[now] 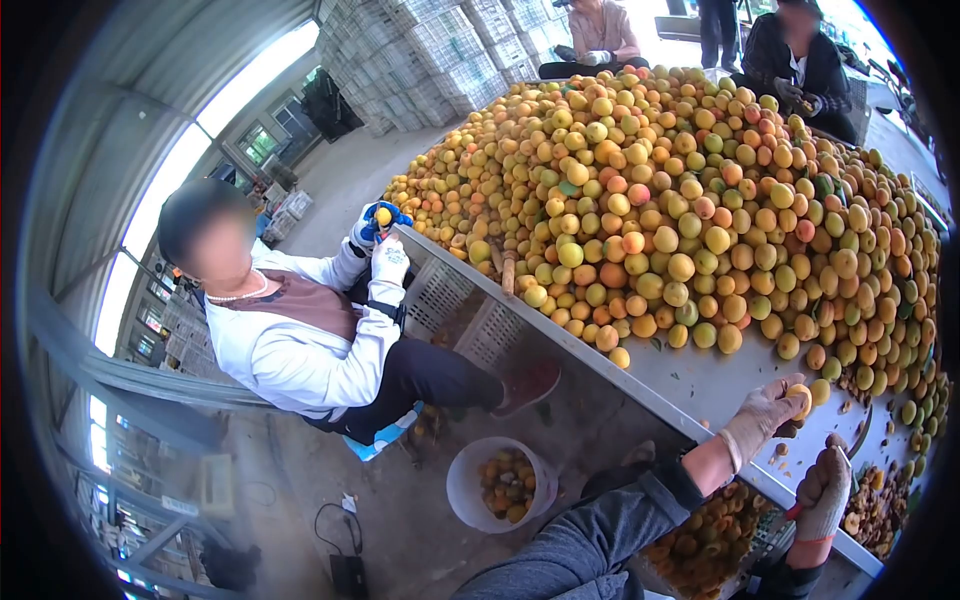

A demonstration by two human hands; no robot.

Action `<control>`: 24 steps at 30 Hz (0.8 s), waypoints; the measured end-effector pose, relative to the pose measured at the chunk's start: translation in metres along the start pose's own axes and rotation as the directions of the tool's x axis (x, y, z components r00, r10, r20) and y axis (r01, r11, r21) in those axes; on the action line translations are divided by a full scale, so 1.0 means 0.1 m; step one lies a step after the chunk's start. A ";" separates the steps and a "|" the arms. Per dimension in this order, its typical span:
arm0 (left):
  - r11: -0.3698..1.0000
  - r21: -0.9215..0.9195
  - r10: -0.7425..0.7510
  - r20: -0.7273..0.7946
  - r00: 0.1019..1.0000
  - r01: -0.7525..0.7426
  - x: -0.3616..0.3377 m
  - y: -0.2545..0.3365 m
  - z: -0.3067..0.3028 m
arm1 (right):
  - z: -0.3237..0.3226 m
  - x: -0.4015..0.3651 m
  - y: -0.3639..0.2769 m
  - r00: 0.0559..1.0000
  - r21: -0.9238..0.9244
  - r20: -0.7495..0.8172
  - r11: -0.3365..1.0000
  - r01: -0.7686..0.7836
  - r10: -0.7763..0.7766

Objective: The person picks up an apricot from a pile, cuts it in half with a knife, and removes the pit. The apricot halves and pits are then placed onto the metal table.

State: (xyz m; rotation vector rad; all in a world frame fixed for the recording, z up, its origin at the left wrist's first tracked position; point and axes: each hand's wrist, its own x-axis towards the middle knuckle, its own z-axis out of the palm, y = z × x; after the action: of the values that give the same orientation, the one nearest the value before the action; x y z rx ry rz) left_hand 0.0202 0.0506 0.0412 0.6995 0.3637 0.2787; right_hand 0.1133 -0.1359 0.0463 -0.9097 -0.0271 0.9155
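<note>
My left hand (765, 418), in a pale work glove, is closed around an apricot (799, 402) above the metal table. A second apricot (820, 391) is right beside its fingertips. My right hand (826, 490), also gloved, grips a curved knife (861, 432). The blade points up and away from the fist, and a bit of red handle shows below. A large heap of yellow, orange and greenish apricots (640, 200) covers most of the table (690, 385). Split apricot pieces (880, 510) lie to the right of my right hand.
Across the table edge a co-worker (300, 310) in a white jacket holds a fruit in gloved hands. A white bucket (465, 485) with apricots stands on the floor. Below the edge is a crate of apricot halves (705, 545). More people sit behind the heap, near stacked crates (430, 55).
</note>
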 end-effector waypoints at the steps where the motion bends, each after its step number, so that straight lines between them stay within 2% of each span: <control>1: 1.000 0.000 -0.001 0.001 1.000 0.001 0.01 -0.01 -0.01 | -0.01 0.00 0.00 1.000 0.001 -0.001 1.000 0.001 -0.001; 4: 1.000 0.024 0.004 0.052 0.999 -0.005 0.06 -0.06 -0.04 | -0.21 0.10 0.10 0.997 -0.062 -0.070 0.998 0.032 -0.036; 5: 1.000 0.025 0.015 0.050 0.999 -0.016 0.07 -0.07 -0.04 | -0.49 0.24 0.21 0.987 -0.276 -0.059 0.953 0.129 -0.151; 6: 0.999 0.026 0.025 0.048 0.999 -0.026 0.08 -0.08 -0.03 | -0.65 0.31 0.26 0.966 -0.474 -0.024 0.853 0.217 -0.259; 10: 0.999 -0.043 0.004 -0.025 1.000 -0.005 0.11 -0.10 -0.02 | -0.52 0.23 0.23 0.961 -0.477 -0.037 0.850 0.224 -0.274; 12: 0.998 -0.052 0.025 -0.049 0.999 -0.027 0.11 -0.12 -0.02 | -0.12 0.05 0.08 0.979 -0.195 -0.176 0.978 0.069 -0.105; 19: 1.000 0.015 -0.013 -0.026 1.000 0.013 0.02 0.01 0.04 | 0.07 0.01 0.07 0.959 -0.160 -0.273 0.987 0.030 -0.073; 21: 0.993 0.103 -0.057 0.055 0.997 0.051 0.03 0.05 0.02 | 0.03 0.02 0.09 0.953 -0.192 -0.298 0.981 0.003 -0.062; 24: 0.999 0.044 0.013 -0.005 1.000 -0.013 -0.05 0.05 0.06 | 0.00 0.07 0.13 0.934 -0.222 -0.348 0.975 0.003 -0.082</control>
State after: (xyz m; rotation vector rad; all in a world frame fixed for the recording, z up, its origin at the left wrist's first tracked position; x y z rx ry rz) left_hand 0.0171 0.0490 0.0499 0.7451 0.3713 0.2855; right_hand 0.1094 -0.1278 0.0349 -1.2661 0.1665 0.7041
